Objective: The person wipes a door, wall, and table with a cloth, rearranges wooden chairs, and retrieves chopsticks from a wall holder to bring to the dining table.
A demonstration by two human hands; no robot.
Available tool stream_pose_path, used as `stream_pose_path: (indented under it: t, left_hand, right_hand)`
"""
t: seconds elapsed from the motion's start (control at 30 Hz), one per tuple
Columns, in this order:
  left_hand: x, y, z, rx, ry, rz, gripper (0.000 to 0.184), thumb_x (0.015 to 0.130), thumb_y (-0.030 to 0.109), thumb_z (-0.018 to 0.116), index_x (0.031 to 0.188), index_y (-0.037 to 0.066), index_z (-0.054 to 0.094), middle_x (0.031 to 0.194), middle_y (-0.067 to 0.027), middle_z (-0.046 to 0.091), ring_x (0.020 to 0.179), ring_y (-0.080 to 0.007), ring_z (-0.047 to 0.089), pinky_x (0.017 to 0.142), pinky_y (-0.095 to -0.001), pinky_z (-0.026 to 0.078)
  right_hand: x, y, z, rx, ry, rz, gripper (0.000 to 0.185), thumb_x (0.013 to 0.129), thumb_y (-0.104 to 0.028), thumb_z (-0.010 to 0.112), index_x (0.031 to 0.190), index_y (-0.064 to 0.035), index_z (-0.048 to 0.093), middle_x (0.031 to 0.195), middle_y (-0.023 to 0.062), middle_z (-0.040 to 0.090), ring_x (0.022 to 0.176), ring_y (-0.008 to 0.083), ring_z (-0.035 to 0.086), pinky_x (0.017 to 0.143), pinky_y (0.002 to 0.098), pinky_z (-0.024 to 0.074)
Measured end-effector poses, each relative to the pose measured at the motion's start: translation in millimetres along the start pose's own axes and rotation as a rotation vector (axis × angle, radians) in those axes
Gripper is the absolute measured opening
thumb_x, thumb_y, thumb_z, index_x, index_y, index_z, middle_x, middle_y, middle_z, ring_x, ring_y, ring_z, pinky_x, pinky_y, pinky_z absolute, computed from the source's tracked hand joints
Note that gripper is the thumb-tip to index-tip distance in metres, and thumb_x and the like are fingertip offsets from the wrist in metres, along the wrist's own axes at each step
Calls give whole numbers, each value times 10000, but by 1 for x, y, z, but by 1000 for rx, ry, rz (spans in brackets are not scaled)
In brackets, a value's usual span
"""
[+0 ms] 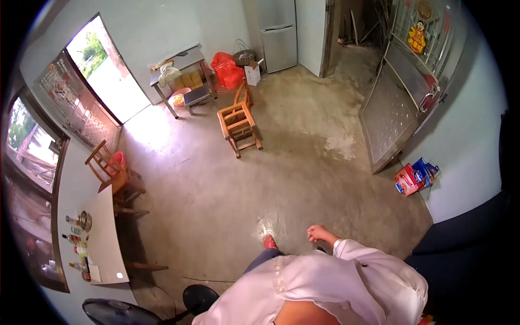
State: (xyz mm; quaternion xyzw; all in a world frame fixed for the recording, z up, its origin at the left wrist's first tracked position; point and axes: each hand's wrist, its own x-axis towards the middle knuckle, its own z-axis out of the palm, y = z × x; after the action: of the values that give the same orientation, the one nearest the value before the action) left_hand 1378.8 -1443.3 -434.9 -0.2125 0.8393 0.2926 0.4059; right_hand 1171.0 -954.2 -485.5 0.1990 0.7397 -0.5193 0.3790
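Observation:
My right hand [317,233] hangs in front of my body above the concrete floor, at the end of a pale pink sleeve [374,260]. Its fingers look loosely curled, and whether anything small is inside them is too small to tell. Nothing else touches it. My left hand does not show. Below the shirt, one foot in a reddish shoe [270,242] is on the floor, to the left of my right hand.
A wooden chair [236,122] stands ahead. At left are another chair [122,181], a table [108,238] with bottles, and a fan [119,311]. Further back are a small table [187,57], red bag [226,70] and fridge [279,43]. Boxes [411,179] sit beside the open door [398,103].

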Motion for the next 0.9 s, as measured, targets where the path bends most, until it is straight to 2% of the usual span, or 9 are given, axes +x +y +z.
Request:
stream_pose_path:
  t: [0.1, 0.27, 0.33, 0.4, 0.5, 0.53, 0.67, 0.77, 0.9]
  left_hand:
    - [35, 60, -67, 21, 24, 48, 251, 815, 260, 602, 875, 20, 642, 759, -135, 654, 664, -228, 626, 618, -353, 495]
    - [143, 181, -158, -119, 91, 178, 201, 820, 208, 596, 832, 10, 627, 700, -111, 652, 596, -185, 624, 559, -323, 497]
    - [206, 216, -176, -370, 77, 218, 158, 827, 169, 583, 812, 15, 616, 688, -99, 647, 587, -171, 618, 541, -306, 495]
    - [257, 259, -189, -567, 60, 239, 122, 834, 129, 569, 792, 21, 606, 676, -88, 642, 577, -157, 612, 524, -289, 494]
    - [292, 329, -195, -541, 33, 192, 105, 836, 106, 559, 783, 25, 601, 679, -79, 641, 589, -149, 613, 521, -278, 495]
    - [302, 354, -198, -520, 25, 175, 103, 836, 104, 558, 784, 26, 602, 684, -77, 641, 597, -147, 616, 524, -276, 497]
    - [344, 390, -167, -132, -39, 416, 138, 807, 145, 585, 878, 42, 644, 717, -69, 660, 606, -143, 628, 551, -289, 513]
    - [340, 440, -169, -57, 50, 278, 310, 751, 293, 645, 950, 58, 685, 921, -147, 677, 838, -273, 656, 765, -357, 511]
    - [326, 496, -196, -181, 73, 170, 322, 770, 284, 618, 959, 30, 677, 924, -164, 673, 873, -299, 647, 788, -377, 497]
  right_hand:
    - [20, -33, -20, -141, -62, 18, 219, 833, -124, 576, 1037, -48, 603, 811, 60, 662, 604, 129, 641, 448, 257, 479]
    - [41, -56, -102, 149, 178, 141, 180, 850, -125, 545, 1002, -49, 603, 799, 67, 657, 604, 149, 639, 458, 283, 494]
    - [63, -46, -137, 101, 227, 207, 131, 833, -138, 535, 757, -75, 621, 714, 51, 641, 545, 178, 617, 467, 339, 487]
    - [86, -30, -172, 52, 195, 328, 126, 830, -89, 538, 903, -66, 637, 794, 74, 656, 584, 185, 638, 467, 323, 505]
    - [124, -12, -219, -795, -139, -101, 183, 704, -215, 599, 778, -60, 660, 753, 106, 661, 616, 209, 633, 574, 374, 513]
    - [138, -28, -238, -1358, -237, -232, 233, 675, -242, 610, 789, -48, 670, 775, 116, 665, 642, 209, 641, 602, 375, 517]
    - [178, -121, -338, -626, -119, -42, 156, 752, -177, 554, 748, -58, 654, 742, 128, 663, 582, 214, 640, 531, 369, 518]
    - [264, -156, -395, -51, 47, 276, 197, 841, -106, 481, 701, -55, 611, 685, 124, 645, 543, 207, 635, 436, 340, 500]
    - [363, -295, -458, -111, 155, 250, 232, 878, -113, 450, 702, -31, 577, 656, 117, 634, 508, 209, 622, 404, 346, 480]
